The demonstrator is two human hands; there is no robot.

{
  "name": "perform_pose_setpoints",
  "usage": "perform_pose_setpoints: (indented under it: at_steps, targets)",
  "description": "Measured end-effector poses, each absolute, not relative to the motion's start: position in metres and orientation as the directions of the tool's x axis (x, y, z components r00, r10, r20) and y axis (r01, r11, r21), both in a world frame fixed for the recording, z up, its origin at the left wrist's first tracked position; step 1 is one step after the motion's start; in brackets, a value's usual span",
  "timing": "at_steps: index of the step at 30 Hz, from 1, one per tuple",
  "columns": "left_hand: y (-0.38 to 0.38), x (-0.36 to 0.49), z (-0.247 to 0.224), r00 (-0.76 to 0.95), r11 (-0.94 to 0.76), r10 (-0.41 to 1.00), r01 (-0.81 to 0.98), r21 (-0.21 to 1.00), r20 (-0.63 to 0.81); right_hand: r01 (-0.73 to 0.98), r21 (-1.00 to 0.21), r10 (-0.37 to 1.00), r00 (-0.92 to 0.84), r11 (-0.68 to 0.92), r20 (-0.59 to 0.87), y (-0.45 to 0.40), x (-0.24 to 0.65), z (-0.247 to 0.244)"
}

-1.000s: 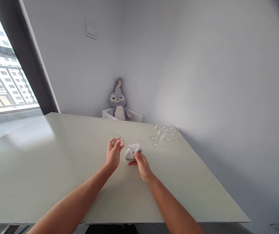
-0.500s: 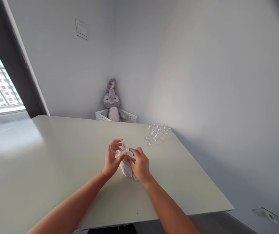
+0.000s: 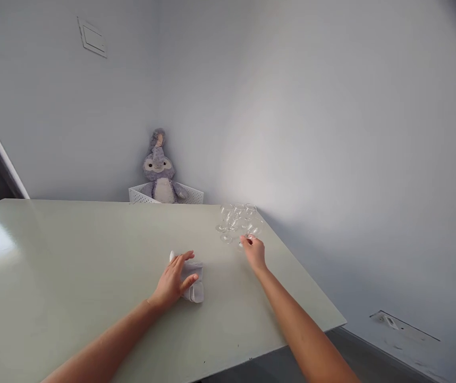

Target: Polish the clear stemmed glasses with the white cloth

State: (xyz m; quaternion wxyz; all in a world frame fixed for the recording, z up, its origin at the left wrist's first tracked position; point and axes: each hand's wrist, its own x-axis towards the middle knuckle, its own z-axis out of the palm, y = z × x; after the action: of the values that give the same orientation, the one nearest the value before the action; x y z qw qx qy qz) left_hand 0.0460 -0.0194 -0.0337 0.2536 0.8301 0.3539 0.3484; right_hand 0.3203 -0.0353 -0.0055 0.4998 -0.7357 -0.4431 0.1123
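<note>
My right hand (image 3: 255, 252) is closed on the stem of a clear wine glass (image 3: 255, 227), beside several other clear stemmed glasses (image 3: 227, 214) near the table's back right corner. The held glass overlaps the group in view, so whether they touch is unclear. Over a folded white cloth (image 3: 196, 291) lies my left hand (image 3: 172, 282), its fingers and thumb spread apart and partly covering the cloth.
The pale, glossy table (image 3: 104, 255) runs to a back right corner by the wall. Behind it, a grey plush toy (image 3: 159, 165) sits in a white perforated basket (image 3: 194, 196). A switch plate (image 3: 93, 39) is on the wall.
The glass that was in both hands above the cloth has moved right in my right hand to the other glasses. My left hand let go of it and opened over the cloth. The view turned right.
</note>
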Motion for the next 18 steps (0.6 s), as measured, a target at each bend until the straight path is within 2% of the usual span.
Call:
perform_pose_setpoints:
  at_steps: [8,18]
  targets:
    - [-0.020,0.040,-0.029,0.475,-0.515,0.830,0.448,0.730,0.294,0.506,-0.832,0.749,0.637,-0.228,0.183,0.013,0.361,-0.029]
    - [-0.019,0.039,-0.032,0.428,-0.389,0.884,0.449,0.804,0.188,0.528,-0.813,0.775,0.610,-0.245,0.163,0.035,0.363,-0.040]
